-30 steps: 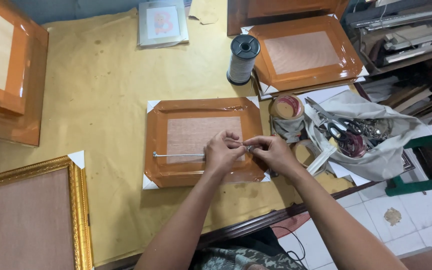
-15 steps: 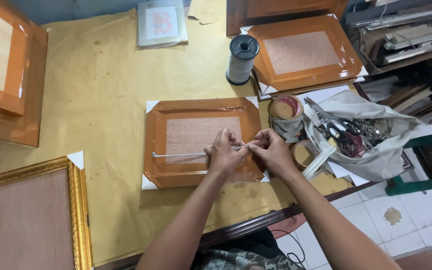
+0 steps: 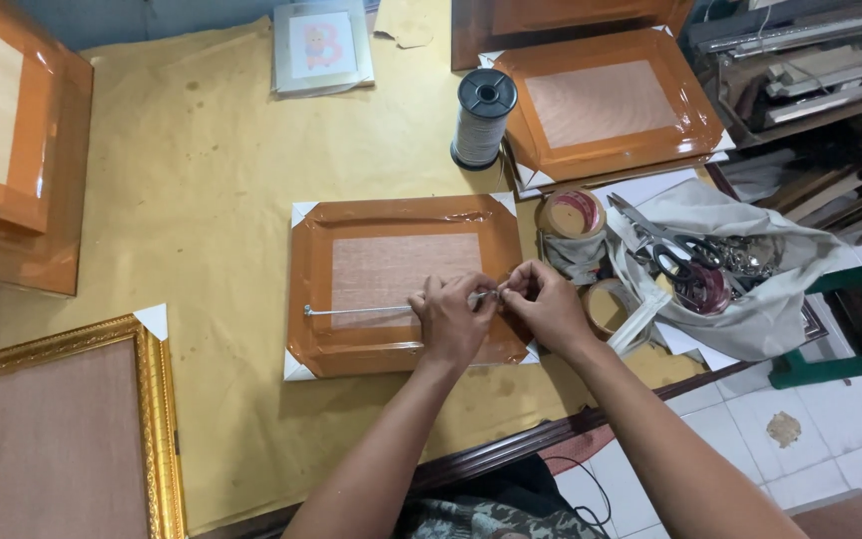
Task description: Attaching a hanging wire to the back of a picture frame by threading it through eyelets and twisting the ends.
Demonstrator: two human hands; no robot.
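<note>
An orange picture frame (image 3: pixel 311 269) lies face down in front of me, white corner guards on its corners and a brown backing board in the middle. A pale cord (image 3: pixel 356 310) runs across its back from a fitting on the left rail to the right rail. My left hand (image 3: pixel 451 319) and my right hand (image 3: pixel 544 302) meet at the right end of that cord, fingertips pinched on it above the frame's right rail. What my fingers do with the cord end is hidden.
A spool of grey cord (image 3: pixel 481 118) stands beyond the frame. A grey cloth bag (image 3: pixel 750 309) with scissors (image 3: pixel 665 240) and tape rolls (image 3: pixel 571 215) lies to the right. More orange frames (image 3: pixel 606 105) sit behind and at left (image 3: pixel 12 150); a gold frame (image 3: pixel 62 429) lies near left.
Both hands stay at the cord's right end, with small finger movements. Nothing else has moved.
</note>
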